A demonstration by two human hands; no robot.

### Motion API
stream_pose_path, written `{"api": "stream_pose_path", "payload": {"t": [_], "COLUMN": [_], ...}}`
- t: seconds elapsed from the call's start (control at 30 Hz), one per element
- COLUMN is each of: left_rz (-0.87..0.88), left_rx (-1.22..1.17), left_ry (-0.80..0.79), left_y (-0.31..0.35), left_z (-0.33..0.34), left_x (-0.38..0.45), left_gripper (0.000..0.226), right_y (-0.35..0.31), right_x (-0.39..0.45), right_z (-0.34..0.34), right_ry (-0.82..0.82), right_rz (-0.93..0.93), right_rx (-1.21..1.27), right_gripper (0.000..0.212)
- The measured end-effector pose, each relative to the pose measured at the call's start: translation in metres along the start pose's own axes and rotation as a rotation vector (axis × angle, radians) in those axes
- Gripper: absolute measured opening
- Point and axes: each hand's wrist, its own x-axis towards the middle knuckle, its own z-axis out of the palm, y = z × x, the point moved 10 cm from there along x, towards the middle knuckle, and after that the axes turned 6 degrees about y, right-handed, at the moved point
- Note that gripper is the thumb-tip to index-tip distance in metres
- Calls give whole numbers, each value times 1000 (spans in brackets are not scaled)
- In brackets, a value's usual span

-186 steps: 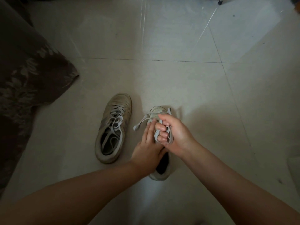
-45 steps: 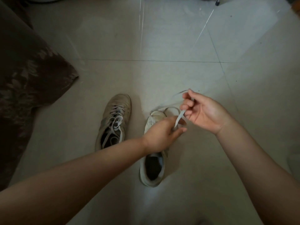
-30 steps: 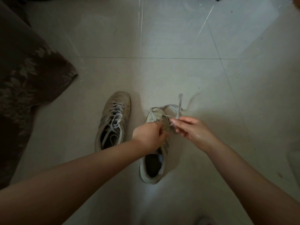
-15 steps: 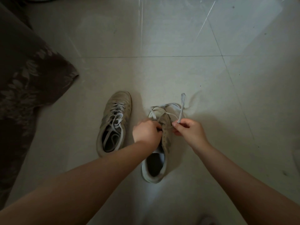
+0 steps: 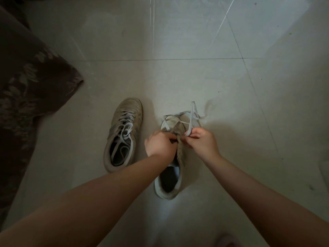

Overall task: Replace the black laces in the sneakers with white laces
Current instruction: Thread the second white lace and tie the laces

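Two pale worn sneakers stand on the tiled floor, toes pointing away from me. The left sneaker point(image 5: 122, 132) is laced with a white lace, its ends lying loose in the opening. The right sneaker point(image 5: 171, 166) is partly laced with a white lace point(image 5: 192, 116) that loops over its toe. My left hand point(image 5: 160, 144) grips the sneaker's eyelet flap at the tongue. My right hand point(image 5: 203, 141) pinches the lace's free end close to the same flap. No black lace is visible.
A dark floral-patterned fabric point(image 5: 26, 90) covers the left side of the view. Pale glossy floor tiles point(image 5: 195, 77) stretch ahead and to the right. A small pale object point(image 5: 226, 240) shows at the bottom edge.
My right hand, which had pulled the lace up and to the right, has come back down to the eyelet flap. My left hand shifted slightly onto the flap. Both sneakers stayed put.
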Motion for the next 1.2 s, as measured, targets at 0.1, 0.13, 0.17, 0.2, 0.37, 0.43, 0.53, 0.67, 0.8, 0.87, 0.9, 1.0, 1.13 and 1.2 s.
{"api": "stream_pose_path", "payload": {"t": [0.1, 0.13, 0.17, 0.2, 0.37, 0.43, 0.53, 0.67, 0.8, 0.87, 0.9, 1.0, 1.13, 1.2], "left_rz": [-21, -13, 6, 32, 114, 76, -158, -475, -141, 301, 437, 470, 403, 319], "left_rx": [-6, -17, -31, -45, -156, -255, -739, -1473, -627, 80, 269, 439, 365, 295], "left_ry": [8, 7, 6, 7, -27, -69, -232, -360, -236, -307, -378, -449, -330, -312], "left_y": [-1, 1, 3, 5, 9, 5, -14, -40, -59, -33, -25, -13, 4, 7], "left_z": [2, 3, 5, 5, 0, -6, -12, -28, -60, -53, -42, -26, -20, -14], "left_x": [2, 3, 3, 3, 3, 6, 8, 6, 10, -4, -16, -32, -14, -10], "left_gripper": [24, 25, 24, 24, 12, 5, 15, 30, 31, 19, 16, 34, 47, 36], "right_y": [1, 3, 6, 9, 19, 19, 17, 14, 12, 9, 7, -1, -13, -17], "right_x": [0, -1, -2, -4, -4, -2, -1, -5, -6, -7, -8, -10, -11, -11], "right_z": [3, 5, 7, 10, 15, 13, 8, 2, 2, 0, 0, 1, 3, 4], "right_ry": [-4, -12, -25, -43, -88, -86, -64, -26, -3, 15, 22, 35, 77, 89], "right_rz": [-4, 9, 24, 36, 76, 60, 29, 20, 58, 39, 27, -37, -147, -176], "right_rx": [-13, -6, -1, 1, 71, 57, 27, 6, 39, 47, 51, 72, 66, 82], "right_gripper": [20, 20, 21, 23, 24, 20, 17, 28, 35, 39, 43, 52, 58, 57]}}
